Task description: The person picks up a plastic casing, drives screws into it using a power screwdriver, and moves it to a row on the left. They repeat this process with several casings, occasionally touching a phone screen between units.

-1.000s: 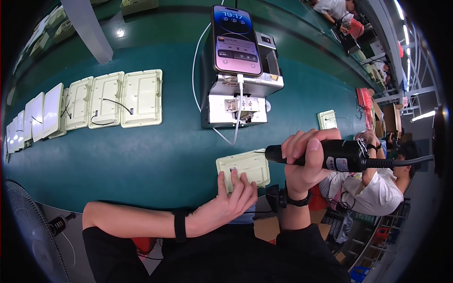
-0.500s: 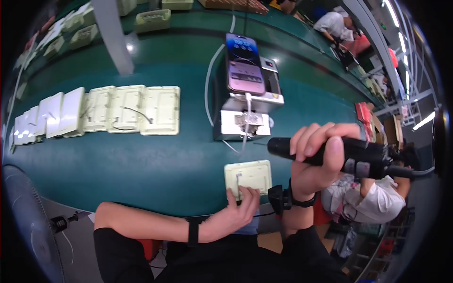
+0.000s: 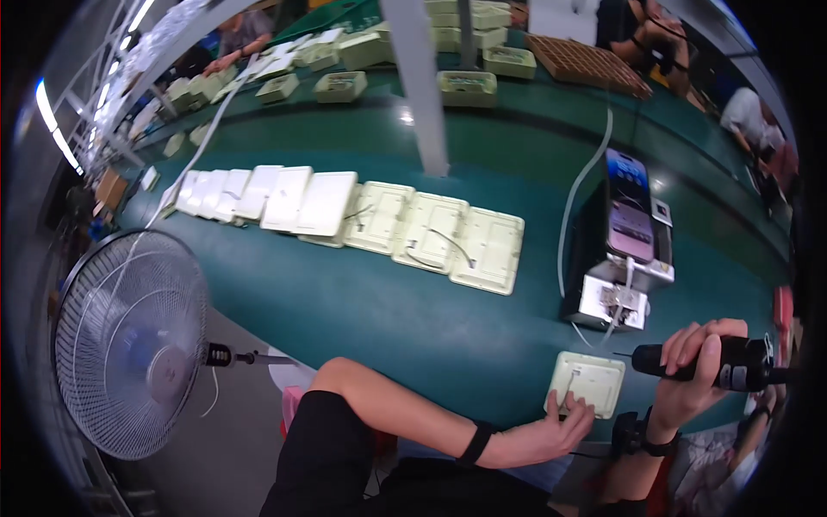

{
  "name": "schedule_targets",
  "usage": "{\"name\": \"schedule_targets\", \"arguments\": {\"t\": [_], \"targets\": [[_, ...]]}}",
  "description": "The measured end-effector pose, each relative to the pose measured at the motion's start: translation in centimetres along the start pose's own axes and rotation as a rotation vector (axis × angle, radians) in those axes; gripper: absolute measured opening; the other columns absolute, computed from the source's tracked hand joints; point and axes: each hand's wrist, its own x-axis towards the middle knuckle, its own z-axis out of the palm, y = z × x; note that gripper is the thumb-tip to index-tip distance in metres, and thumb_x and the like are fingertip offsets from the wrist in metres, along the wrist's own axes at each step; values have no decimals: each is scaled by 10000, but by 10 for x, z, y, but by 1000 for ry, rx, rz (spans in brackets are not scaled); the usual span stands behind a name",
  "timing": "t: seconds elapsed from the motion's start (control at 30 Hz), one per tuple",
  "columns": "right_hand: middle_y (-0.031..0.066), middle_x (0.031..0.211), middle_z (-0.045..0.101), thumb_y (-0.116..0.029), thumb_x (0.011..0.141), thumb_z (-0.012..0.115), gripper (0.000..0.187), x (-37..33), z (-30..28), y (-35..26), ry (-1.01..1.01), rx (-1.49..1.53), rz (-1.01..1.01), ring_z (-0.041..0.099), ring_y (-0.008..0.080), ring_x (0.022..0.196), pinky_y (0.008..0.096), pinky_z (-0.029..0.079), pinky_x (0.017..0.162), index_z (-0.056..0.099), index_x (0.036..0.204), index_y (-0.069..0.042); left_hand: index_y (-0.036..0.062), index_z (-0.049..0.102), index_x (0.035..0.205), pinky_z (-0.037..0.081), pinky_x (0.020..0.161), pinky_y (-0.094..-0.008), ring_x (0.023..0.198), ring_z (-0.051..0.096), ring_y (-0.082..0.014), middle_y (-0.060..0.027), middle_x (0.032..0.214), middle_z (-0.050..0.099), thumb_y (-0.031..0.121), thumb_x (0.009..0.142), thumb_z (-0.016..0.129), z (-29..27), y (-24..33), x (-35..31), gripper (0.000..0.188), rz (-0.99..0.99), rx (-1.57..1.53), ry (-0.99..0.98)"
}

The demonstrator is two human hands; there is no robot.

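A cream plastic cover (image 3: 600,383) with raised ribs lies at the near edge of the green bench. My left hand (image 3: 551,435) grips its near left edge, thumb and fingertips pressed on it. My right hand (image 3: 693,358) is wrapped round a black electric screwdriver (image 3: 743,362), held nearly level to the right of the cover. Its thin bit points left, by the cover's far right corner; I cannot tell whether it touches. Beyond the cover stands a dark box-like device (image 3: 586,233) with a metal front (image 3: 599,302), and a lit phone (image 3: 629,207) rests on top.
A row of cream covers (image 3: 493,250), some with short wires, runs leftward, partly overlapping white panels (image 3: 327,204). A grey post (image 3: 416,95) rises behind them. Parts bins (image 3: 469,90) and a brown divided tray (image 3: 586,65) stand farther back. A fan (image 3: 133,345) is at left; people work nearby.
My view has swung left, so the bench things appear farther right and the whole fan shows. The screwdriver has come closer to the cover. My left hand stays on the cover.
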Motion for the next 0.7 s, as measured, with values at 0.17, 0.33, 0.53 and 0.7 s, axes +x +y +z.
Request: {"name": "schedule_targets", "arguments": {"t": [0.17,0.33,0.53,0.7], "targets": [[41,637,463,-171,1025,608,204,-32,-32,-26,120,-26,89,426,130,476,301,391,445,467,1098,-43,-45,632,1314,633,761,-474,1067,669,-366,-206,1200,668,272,956,537,-8,-9,1,487,61,25,-32],[24,643,469,-215,1037,592,190,-46,-47,-22,91,-206,61,425,124,480,305,402,465,478,1075,-67,-37,654,1294,635,770,-465,1041,681,-364,-204,1158,674,224,944,549,-10,-19,1,449,127,44,-66],[37,643,493,-184,1022,612,192,-44,-55,-22,69,-198,82,449,130,484,309,436,473,474,1059,-55,-23,663,1308,628,787,-440,1017,702,-341,-198,1161,687,216,933,555,-9,-19,9,458,158,57,-85],[48,639,506,-166,1015,623,201,-45,-58,-15,42,-229,84,460,131,485,304,450,476,467,1041,-43,-23,670,1301,640,765,-419,1006,701,-333,-198,1148,688,219,931,558,-9,-20,12,455,169,44,-80]]}}
